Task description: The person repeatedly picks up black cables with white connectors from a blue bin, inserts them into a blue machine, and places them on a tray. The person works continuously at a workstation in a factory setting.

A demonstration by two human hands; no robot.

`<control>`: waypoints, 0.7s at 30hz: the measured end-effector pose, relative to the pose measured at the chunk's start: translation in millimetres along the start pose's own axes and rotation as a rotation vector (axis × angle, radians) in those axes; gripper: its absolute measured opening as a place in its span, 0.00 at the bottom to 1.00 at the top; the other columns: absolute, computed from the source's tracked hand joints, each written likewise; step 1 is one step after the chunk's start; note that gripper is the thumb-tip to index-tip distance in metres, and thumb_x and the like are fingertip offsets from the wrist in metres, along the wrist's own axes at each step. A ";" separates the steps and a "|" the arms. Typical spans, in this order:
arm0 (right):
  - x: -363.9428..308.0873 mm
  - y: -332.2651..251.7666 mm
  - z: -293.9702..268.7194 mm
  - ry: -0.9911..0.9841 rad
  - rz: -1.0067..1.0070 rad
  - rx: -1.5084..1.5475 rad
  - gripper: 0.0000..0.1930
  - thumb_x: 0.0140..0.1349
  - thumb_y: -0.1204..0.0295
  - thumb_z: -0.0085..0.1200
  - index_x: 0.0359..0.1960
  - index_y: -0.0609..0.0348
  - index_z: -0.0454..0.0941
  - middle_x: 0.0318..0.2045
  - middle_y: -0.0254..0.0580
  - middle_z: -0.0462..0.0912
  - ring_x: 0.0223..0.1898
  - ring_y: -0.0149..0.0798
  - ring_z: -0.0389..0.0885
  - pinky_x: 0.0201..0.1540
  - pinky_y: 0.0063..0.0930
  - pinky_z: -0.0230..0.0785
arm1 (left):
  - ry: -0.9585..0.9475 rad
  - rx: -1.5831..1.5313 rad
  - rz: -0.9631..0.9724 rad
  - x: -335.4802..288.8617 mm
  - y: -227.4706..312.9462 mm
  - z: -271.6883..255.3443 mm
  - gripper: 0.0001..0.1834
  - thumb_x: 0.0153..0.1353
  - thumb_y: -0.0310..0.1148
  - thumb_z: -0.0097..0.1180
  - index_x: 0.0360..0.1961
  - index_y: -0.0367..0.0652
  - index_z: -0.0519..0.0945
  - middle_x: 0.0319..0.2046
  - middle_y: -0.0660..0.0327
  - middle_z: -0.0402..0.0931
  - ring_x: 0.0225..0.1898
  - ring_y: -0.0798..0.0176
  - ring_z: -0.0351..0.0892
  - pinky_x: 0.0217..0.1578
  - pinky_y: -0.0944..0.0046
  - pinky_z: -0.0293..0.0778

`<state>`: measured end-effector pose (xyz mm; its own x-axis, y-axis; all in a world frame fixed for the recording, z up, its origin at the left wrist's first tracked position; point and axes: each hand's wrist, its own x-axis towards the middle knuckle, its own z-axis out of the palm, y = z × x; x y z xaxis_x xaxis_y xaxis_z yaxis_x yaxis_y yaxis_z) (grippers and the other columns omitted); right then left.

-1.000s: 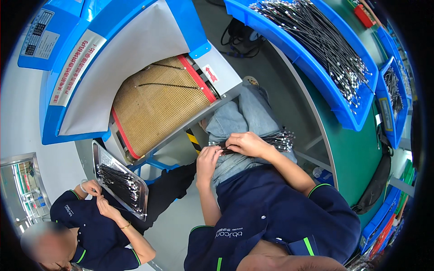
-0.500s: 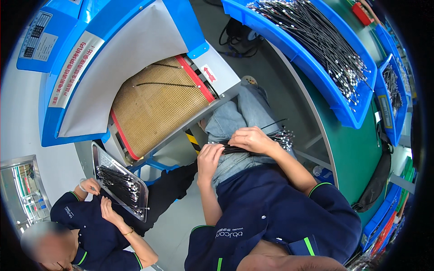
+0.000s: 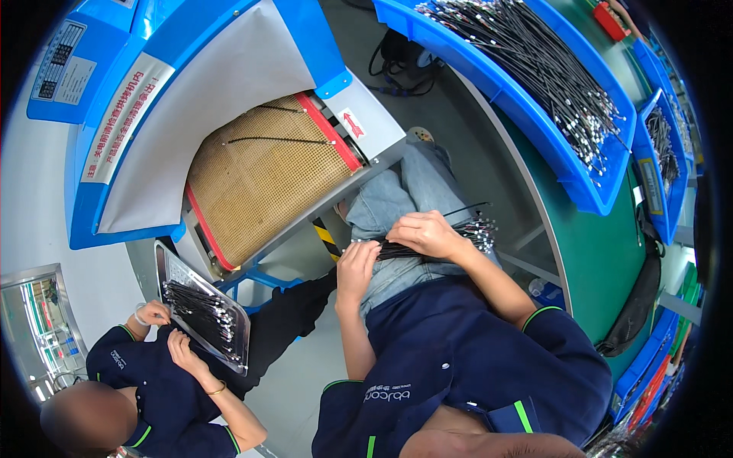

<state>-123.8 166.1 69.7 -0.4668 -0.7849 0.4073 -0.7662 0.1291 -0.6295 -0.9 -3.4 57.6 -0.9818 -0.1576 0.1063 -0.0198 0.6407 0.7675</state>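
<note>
Over my lap, a single black cable [image 3: 468, 208] passes through my right hand [image 3: 424, 233], its free end sticking out to the right. That hand is closed, thumb and fingers pinched on the cable. My left hand [image 3: 356, 265] is closed at the cable's other end, fingertips pressed together close to the right hand's; the tip between them is hidden. Beneath both hands, a bundle of black cables [image 3: 405, 252] lies across my jeans, with its shiny metal ends [image 3: 481, 235] fanned out on the right.
A blue machine [image 3: 202, 38] has a tan mesh conveyor [image 3: 267, 183] carrying two black cables [image 3: 279, 139]. Right stands a green table [image 3: 611, 267] with a large blue bin [image 3: 588, 195] full of cables. At left, a co-worker [image 3: 164, 382] handles cables beside a metal tray [image 3: 240, 336].
The cables on the conveyor have shifted slightly left, toward the machine. My hands have barely moved, still on the same cable. The co-worker's head and hands have shifted a little.
</note>
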 end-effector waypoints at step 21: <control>-5.3 2.4 2.1 0.077 0.033 0.164 0.04 0.52 0.73 0.61 0.30 0.56 0.80 0.28 0.34 0.81 0.28 0.35 0.81 0.27 0.27 0.72 | 0.199 -0.068 0.084 1.4 14.4 -3.1 0.08 0.49 0.20 0.62 0.31 0.37 0.80 0.28 0.58 0.79 0.30 0.58 0.78 0.33 0.63 0.74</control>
<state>-122.2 169.3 64.7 -0.5280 -0.7325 0.4297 -0.6702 0.0487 -0.7406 -2.0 3.3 70.8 -0.9227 -0.2550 0.2891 0.0800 0.6069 0.7907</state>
